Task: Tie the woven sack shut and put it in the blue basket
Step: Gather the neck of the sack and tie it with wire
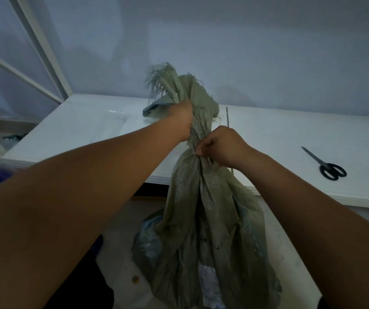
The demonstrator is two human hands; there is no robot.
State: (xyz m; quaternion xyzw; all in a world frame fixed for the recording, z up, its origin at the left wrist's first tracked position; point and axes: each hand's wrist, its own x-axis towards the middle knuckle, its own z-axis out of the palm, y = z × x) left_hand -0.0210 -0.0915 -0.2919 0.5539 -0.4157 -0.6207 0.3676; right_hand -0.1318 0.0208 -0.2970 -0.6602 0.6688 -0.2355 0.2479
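A grey-green woven sack (203,219) stands on the floor against the front edge of a white table, its mouth gathered into a twisted neck with frayed threads at the top. My left hand (180,118) grips the bunched top of the sack above the neck. My right hand (221,147) is closed at the neck just below, pinching a thin tie (228,118) whose free end sticks up behind the hand. Part of a blue basket (147,233) shows behind the sack's lower left; most of it is hidden.
A white table (290,134) runs across the view against a pale wall. Black-handled scissors (326,163) lie on its right part. A white window frame (43,54) stands at the left. A small round object (135,279) lies on the floor.
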